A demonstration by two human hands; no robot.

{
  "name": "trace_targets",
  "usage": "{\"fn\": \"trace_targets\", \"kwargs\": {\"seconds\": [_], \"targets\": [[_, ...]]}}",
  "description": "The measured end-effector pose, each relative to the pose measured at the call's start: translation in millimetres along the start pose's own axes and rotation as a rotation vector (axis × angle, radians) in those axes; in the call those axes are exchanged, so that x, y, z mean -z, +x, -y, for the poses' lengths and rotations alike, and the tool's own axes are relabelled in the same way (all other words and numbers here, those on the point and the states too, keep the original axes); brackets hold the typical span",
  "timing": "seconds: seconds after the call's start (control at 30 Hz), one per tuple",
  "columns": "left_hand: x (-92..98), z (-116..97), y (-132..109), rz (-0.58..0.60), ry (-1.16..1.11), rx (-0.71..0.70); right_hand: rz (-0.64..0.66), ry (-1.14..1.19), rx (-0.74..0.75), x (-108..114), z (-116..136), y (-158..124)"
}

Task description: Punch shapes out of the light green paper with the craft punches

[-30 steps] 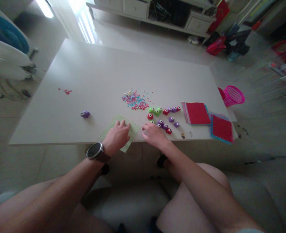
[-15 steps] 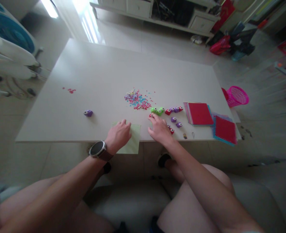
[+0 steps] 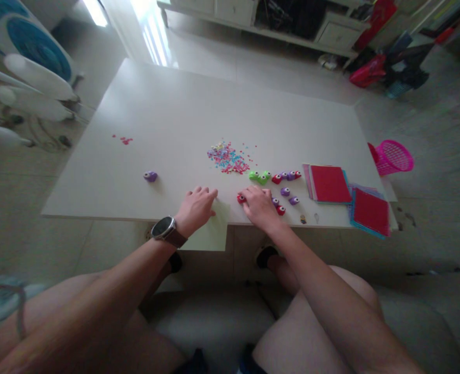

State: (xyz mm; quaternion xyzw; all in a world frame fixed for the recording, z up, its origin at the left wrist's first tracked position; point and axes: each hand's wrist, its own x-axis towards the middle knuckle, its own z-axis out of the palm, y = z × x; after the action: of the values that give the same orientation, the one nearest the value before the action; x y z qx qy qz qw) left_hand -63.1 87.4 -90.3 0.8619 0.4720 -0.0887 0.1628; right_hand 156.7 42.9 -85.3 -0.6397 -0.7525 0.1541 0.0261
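Note:
A pale green sheet of paper (image 3: 218, 228) lies at the table's near edge, part of it hanging over. My left hand (image 3: 196, 208), with a watch on the wrist, rests on its upper left part, palm down, fingers apart. To the right of the sheet, my right hand (image 3: 260, 206) has its fingers around a small red paper punch (image 3: 241, 198) on the tabletop; its far side is covered by the fingers. Close by are green punches (image 3: 262, 178), purple punches (image 3: 285, 191) and another red punch (image 3: 280, 210), partly behind the right hand.
Tiny colourful paper cut-outs (image 3: 230, 158) form a pile mid-table, with a few pink ones (image 3: 126, 141) far left. One purple punch (image 3: 150, 176) stands alone at left. Stacks of coloured paper (image 3: 331, 184) lie at right. A pink basket (image 3: 396, 156) is beyond the table's right end.
My right hand has drawn the red punch nearer to the table's front edge, beside the green sheet. My left hand stays on the paper, its thumb now showing more. The whole view has shifted slightly.

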Motion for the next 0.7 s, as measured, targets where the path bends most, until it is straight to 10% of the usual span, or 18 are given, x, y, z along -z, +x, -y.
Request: {"fn": "trace_targets", "kwargs": {"seconds": [0.7], "targets": [[-5.7, 3.5, 16.3, 0.089, -0.325, 0.068, -0.076, 0.047, 0.015, -0.4, -2.8, 0.5]]}}
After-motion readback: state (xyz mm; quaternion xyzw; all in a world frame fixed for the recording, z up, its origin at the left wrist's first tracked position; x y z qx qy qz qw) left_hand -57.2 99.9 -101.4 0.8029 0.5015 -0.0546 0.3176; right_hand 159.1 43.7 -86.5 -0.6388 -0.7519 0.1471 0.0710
